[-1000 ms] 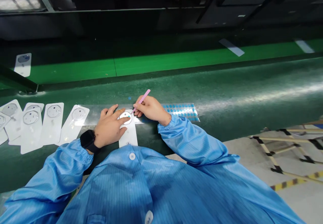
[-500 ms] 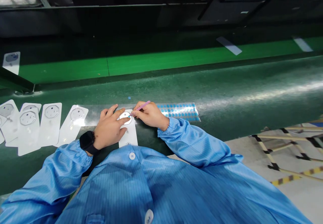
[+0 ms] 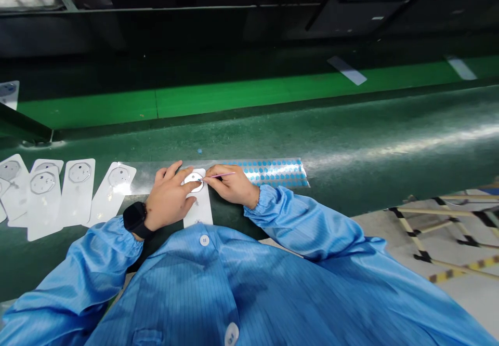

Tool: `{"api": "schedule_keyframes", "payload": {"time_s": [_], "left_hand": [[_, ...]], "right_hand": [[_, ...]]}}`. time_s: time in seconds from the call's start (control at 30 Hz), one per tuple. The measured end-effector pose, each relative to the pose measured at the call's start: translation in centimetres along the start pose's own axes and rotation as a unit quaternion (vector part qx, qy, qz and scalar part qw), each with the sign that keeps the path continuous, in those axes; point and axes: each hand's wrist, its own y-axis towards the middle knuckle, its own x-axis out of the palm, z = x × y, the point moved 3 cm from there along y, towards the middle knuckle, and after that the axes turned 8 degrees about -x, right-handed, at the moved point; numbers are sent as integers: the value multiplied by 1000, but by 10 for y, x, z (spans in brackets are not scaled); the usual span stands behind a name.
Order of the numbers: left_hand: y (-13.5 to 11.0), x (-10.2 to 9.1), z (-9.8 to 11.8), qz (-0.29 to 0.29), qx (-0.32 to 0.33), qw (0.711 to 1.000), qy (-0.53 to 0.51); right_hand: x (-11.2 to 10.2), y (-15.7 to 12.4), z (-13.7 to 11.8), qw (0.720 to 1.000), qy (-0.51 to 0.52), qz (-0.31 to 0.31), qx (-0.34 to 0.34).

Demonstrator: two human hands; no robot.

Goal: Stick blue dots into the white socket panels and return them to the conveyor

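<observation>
A white rounded panel [image 3: 199, 207] with an octagonal recess lies in front of me on the green bench. My left hand [image 3: 170, 194] rests over its left side, fingers spread, a fingertip in the recess near a small blue dot [image 3: 199, 180]. Between the thumb and forefinger of my right hand [image 3: 233, 184] is a slim pink tool [image 3: 222, 174], its tip at that dot. I cannot tell whether the tool is a stick or tweezers. Under both hands runs a clear film strip [image 3: 146, 172]; rows of round blue stickers [image 3: 273, 172] cover its right part.
Several similar white panels [image 3: 78, 200] lie on the left, some overlapping. A loose blue bit [image 3: 199, 151] sits beyond the film. Behind the bench, a bright green belt [image 3: 234, 92] carries white pieces [image 3: 346, 70]. A dark post [image 3: 23, 122] stands at left; a tube frame [image 3: 436, 226] is at right.
The pink tool has swung down to a nearly level angle, and my right hand has turned with it. My left hand stays put. The belt's white pieces and seam have shifted left.
</observation>
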Motion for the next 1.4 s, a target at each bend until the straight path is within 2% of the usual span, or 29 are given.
{"api": "schedule_keyframes", "payload": {"time_s": [0.57,0.9,1.4], "left_hand": [[1,1,-1,12,-1,1000,-10],[2,2,-2,7,-6,1000,-8],[4,1,-2,-18,-23,999,-16]], "right_hand": [[-1,-2,1,1000,-6,-1,16],[1,-2,1,1000,-16,-9,18],[2,0,3,999,7,18,43]]}}
